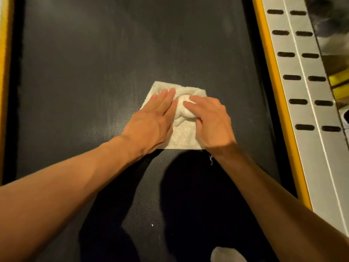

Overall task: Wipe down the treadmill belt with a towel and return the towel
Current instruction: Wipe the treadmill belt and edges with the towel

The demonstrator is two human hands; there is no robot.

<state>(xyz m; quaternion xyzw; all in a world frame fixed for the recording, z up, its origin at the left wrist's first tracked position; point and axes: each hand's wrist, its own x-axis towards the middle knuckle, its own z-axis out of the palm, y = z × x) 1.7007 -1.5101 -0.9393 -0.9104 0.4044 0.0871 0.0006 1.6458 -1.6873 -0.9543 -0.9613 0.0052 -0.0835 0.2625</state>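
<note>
A folded white towel [184,138] lies flat on the dark textured treadmill belt [94,72], near the middle of the view. My left hand [153,120] presses palm-down on the towel's left part, fingers straight and together. My right hand [211,123] rests on its right part, fingers curled over a bunched ridge of cloth in the centre. Both forearms reach in from the bottom corners. A loose thread [211,160] hangs off the towel's near right corner.
A yellow strip [277,87] borders the belt on the right, with a grey slotted side rail [309,78] beyond it. Another yellow strip [3,72] runs along the left edge. Dark trouser legs and a white sock [224,254] show at the bottom.
</note>
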